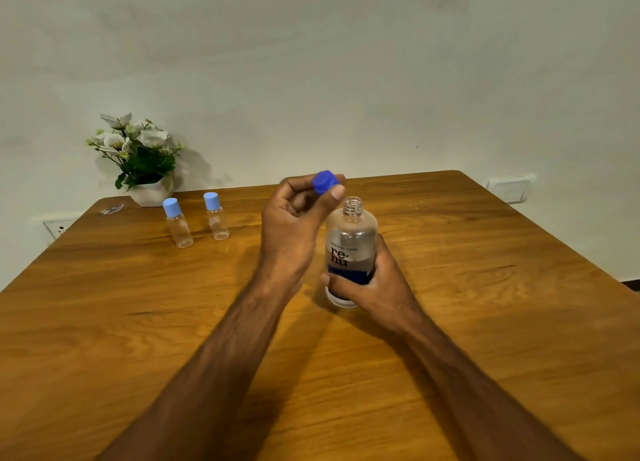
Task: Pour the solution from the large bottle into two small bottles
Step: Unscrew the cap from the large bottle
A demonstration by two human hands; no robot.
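- Two bare forearms coming in from the bottom edge, closest to the lens, meeting over the middle of the wooden table [485,322].
- Right hand [377,284] wrapping curled fingers round the lower half of the large bottle [351,249], probably just bracing it upright so nothing's tipping while the top's off.
- Left hand [294,218] pinching the dark blue cap [325,182] between thumb and fingertips, holding it up just beside the open threaded neck, so pretty clearly freshly unscrewed and needing parking somewhere.
- Two small bottles: left small bottle [178,225] and right small bottle [216,218] standing well apart from the hands near the far left edge, both looking empty and both wearing light blue caps, so needing uncapping before any pouring.
- Potted white flowers [138,155] sitting behind them against the wall.
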